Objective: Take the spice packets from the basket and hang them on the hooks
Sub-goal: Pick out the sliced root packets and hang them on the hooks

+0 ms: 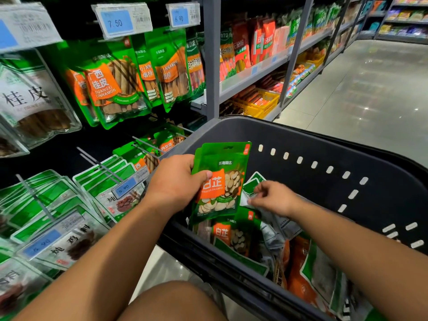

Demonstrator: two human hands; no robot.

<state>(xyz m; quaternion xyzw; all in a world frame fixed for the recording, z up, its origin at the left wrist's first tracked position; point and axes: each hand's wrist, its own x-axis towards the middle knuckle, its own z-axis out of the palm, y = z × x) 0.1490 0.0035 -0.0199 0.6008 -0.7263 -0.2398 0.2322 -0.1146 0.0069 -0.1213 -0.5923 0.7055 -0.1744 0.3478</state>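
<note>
I see a green-and-orange angelica packet point(220, 181) upright over the dark plastic basket point(324, 144). Other packets point(231, 237) lie piled inside it. Metal hooks point(99, 163) stick out left of it.

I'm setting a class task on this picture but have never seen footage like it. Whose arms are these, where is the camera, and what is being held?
No machine here: a person wears a camera on the head, so you look down at their own arms. The left hand grips green spice packets above the dark basket, which holds more packets. The right hand pinches a white-and-green packet inside it. On the left, shelf hooks carry other packs, with price tags.
</note>
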